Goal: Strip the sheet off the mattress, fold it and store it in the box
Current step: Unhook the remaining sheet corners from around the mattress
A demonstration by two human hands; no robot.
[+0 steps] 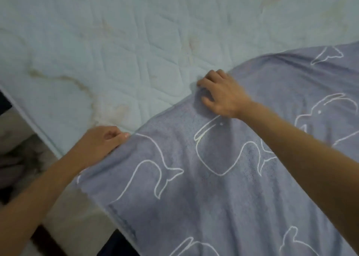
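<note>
Left hand (101, 145): curled at the near side of the mattress (116, 42), the border of the sheet (213, 178) pinched between thumb and fingers.
Right hand (223, 94): placed farther in, fingers bent down on the same border, cloth gripped and bunched beneath them.
Sheet: grey-blue, printed with white outlined whales, spread over the right part only.
Mattress: pale, quilted, stained, uncovered on the left.

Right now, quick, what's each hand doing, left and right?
Left hand: closed, gripping the edge of the blue sheet.
Right hand: closed, fingers curled round the same edge farther along, over the mattress.
</note>
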